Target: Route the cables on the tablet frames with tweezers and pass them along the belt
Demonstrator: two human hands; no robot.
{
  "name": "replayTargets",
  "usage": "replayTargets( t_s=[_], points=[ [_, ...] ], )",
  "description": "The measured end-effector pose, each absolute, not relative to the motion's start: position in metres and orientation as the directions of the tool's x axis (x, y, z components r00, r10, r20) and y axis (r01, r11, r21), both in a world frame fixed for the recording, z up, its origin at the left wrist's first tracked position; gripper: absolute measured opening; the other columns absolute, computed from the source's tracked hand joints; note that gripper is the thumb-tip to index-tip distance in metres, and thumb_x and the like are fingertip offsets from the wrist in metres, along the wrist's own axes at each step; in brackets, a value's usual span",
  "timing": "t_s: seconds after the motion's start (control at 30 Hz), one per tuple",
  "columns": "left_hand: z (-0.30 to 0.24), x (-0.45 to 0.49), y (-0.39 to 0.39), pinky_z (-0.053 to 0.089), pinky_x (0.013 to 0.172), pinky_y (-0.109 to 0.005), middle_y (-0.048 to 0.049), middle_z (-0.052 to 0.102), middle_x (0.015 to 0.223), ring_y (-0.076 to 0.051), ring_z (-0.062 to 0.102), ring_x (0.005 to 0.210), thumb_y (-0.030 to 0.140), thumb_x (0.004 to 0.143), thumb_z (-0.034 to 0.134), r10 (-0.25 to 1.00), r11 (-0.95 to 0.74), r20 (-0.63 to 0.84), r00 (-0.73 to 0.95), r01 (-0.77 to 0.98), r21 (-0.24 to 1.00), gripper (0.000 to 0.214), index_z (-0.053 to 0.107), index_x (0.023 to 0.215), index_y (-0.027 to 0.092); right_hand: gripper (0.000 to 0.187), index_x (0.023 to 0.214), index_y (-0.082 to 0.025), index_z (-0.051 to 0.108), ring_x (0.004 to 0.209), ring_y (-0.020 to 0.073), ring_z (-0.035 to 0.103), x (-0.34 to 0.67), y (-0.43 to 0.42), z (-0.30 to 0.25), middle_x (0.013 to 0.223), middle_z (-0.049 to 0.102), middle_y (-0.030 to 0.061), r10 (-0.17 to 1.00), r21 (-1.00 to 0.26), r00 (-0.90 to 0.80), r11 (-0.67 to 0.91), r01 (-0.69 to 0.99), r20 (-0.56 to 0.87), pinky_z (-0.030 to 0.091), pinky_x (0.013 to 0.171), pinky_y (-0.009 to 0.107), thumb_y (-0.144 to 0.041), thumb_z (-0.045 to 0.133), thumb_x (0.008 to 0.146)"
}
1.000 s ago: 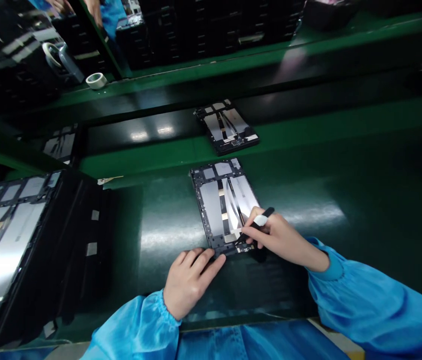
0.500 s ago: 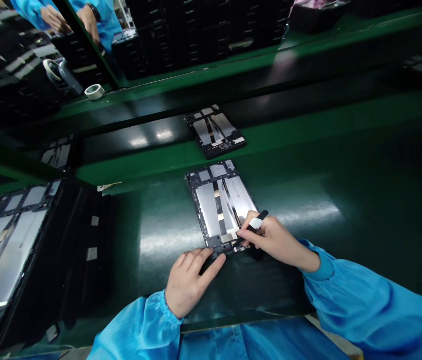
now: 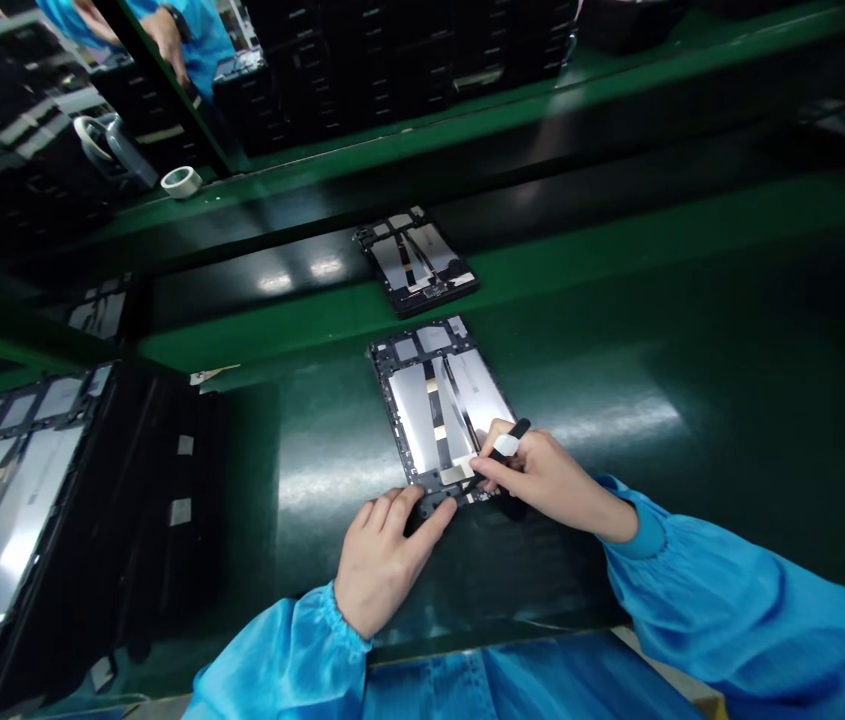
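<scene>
An opened tablet (image 3: 411, 400) lies on the dark green bench in front of me, its silver battery panels, dark ribbon cables and black frame exposed. My left hand (image 3: 384, 555) rests at its lower left corner, fingers stretched out and thumb apart, touching the near edge. In a pinch grip, my right hand (image 3: 534, 470) holds black tweezers (image 3: 513, 438) with a white wrap on them. Their lower end points at the tablet's near end, beside a pale strip (image 3: 457, 471); the tips are too small to make out.
Behind it lies a second opened tablet (image 3: 418, 262) on the lower strip of the bench. A black stack topped by another opened tablet (image 3: 24, 470) stands at left. A tape roll (image 3: 181, 181) sits on the green ledge. At top left, a co-worker's hand (image 3: 165, 40) shows beyond the ledge.
The view has shifted slightly, so the background sits a little further left. My left thumb has slid a bit further along the tablet's near edge. The tweezers stay at almost the same spot.
</scene>
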State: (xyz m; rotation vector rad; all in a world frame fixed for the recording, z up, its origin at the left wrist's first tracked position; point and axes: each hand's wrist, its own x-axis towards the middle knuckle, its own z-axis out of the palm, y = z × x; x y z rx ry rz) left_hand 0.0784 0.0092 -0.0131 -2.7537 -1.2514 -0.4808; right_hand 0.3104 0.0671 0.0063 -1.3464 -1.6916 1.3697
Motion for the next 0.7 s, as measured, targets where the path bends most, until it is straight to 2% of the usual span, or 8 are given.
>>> replayTargets(
  t_s=[0.1, 0.17, 0.27, 0.33, 0.43, 0.57, 0.63, 0.7],
  points=[
    [-0.013, 0.080, 0.011, 0.052, 0.073, -0.036, -0.0114, 0.061, 0.115, -0.025, 0.062, 0.095, 0.022, 0.097, 0.052, 0.733, -0.656, 0.287, 0.617, 0.753, 0.054, 0.037, 0.057, 0.132, 0.030, 0.018, 0.077, -0.021, 0.059, 0.054, 0.0168, 0.067, 0.313, 0.065, 0.004, 0.061, 0.066, -0.0016, 0.937, -0.938, -0.331, 0.009, 0.347, -0.114, 0.047, 0.048, 0.025, -0.032, 0.061, 0.090],
    [-0.015, 0.074, 0.013, 0.054, 0.079, -0.035, -0.0112, 0.061, 0.122, -0.023, 0.061, 0.101, 0.017, 0.098, 0.048, 0.709, -0.691, 0.296, 0.640, 0.715, 0.111, 0.038, 0.055, 0.133, 0.026, 0.020, 0.075, -0.021, 0.059, 0.056, 0.0176, 0.066, 0.318, 0.065, -0.003, 0.064, 0.066, 0.0000, 0.965, -0.940, -0.260, 0.068, 0.335, -0.023, 0.048, 0.051, 0.027, -0.034, 0.062, 0.090],
    [-0.016, 0.064, 0.015, 0.053, 0.090, -0.033, -0.0102, 0.059, 0.131, -0.020, 0.058, 0.111, 0.012, 0.098, 0.045, 0.677, -0.732, 0.336, 0.655, 0.646, 0.218, 0.036, 0.056, 0.131, 0.020, 0.023, 0.073, -0.022, 0.058, 0.070, 0.0215, 0.069, 0.326, 0.066, -0.018, 0.072, 0.070, 0.0028, 0.987, -0.950, 0.067, 0.123, 0.287, 0.148, 0.054, 0.075, 0.036, -0.039, 0.064, 0.088],
    [-0.014, 0.063, 0.017, 0.053, 0.089, -0.034, -0.0095, 0.062, 0.128, -0.020, 0.059, 0.109, 0.016, 0.098, 0.049, 0.675, -0.733, 0.371, 0.638, 0.637, 0.239, 0.029, 0.060, 0.124, 0.018, 0.025, 0.075, -0.024, 0.054, 0.075, 0.0222, 0.071, 0.327, 0.068, -0.025, 0.072, 0.072, 0.0015, 0.971, -0.982, 0.200, 0.097, 0.160, 0.128, 0.049, 0.093, 0.043, -0.043, 0.064, 0.088],
    [-0.008, 0.067, 0.017, 0.052, 0.083, -0.034, -0.0080, 0.069, 0.114, -0.021, 0.061, 0.102, 0.028, 0.097, 0.056, 0.643, -0.752, 0.437, 0.629, 0.627, 0.204, 0.023, 0.064, 0.115, 0.016, 0.028, 0.075, -0.025, 0.052, 0.071, 0.0202, 0.071, 0.310, 0.071, -0.025, 0.071, 0.074, -0.0005, 0.998, -0.999, 0.058, 0.035, -0.029, 0.033, 0.046, 0.100, 0.044, -0.046, 0.064, 0.088],
    [-0.003, 0.056, 0.016, 0.049, 0.075, -0.034, -0.0096, 0.069, 0.112, -0.021, 0.063, 0.091, 0.031, 0.100, 0.049, 0.658, -0.701, 0.389, 0.644, 0.713, 0.004, 0.032, 0.061, 0.125, 0.015, 0.029, 0.076, -0.022, 0.057, 0.069, 0.0197, 0.070, 0.254, 0.085, -0.018, 0.070, 0.072, 0.0002, 0.954, -0.995, -0.298, 0.004, -0.104, 0.035, 0.057, 0.074, 0.034, -0.049, 0.066, 0.085],
    [-0.005, 0.043, 0.022, 0.047, 0.073, -0.034, -0.0100, 0.069, 0.113, -0.022, 0.062, 0.090, 0.031, 0.100, 0.049, 0.705, -0.632, 0.354, 0.615, 0.771, -0.079, 0.033, 0.060, 0.127, 0.016, 0.031, 0.074, -0.020, 0.062, 0.066, 0.0199, 0.070, 0.225, 0.100, -0.017, 0.068, 0.072, 0.0009, 0.939, -0.993, -0.337, 0.028, -0.112, 0.064, 0.057, 0.065, 0.031, -0.050, 0.068, 0.081],
    [-0.008, 0.029, 0.038, 0.047, 0.074, -0.034, -0.0094, 0.068, 0.116, -0.023, 0.062, 0.092, 0.032, 0.099, 0.051, 0.752, -0.567, 0.329, 0.571, 0.815, -0.119, 0.034, 0.061, 0.128, 0.018, 0.032, 0.083, -0.019, 0.067, 0.069, 0.0200, 0.072, 0.205, 0.119, -0.021, 0.072, 0.074, 0.0028, 0.954, -0.992, -0.287, 0.053, -0.114, 0.084, 0.058, 0.068, 0.031, -0.050, 0.060, 0.087]
  ],
)
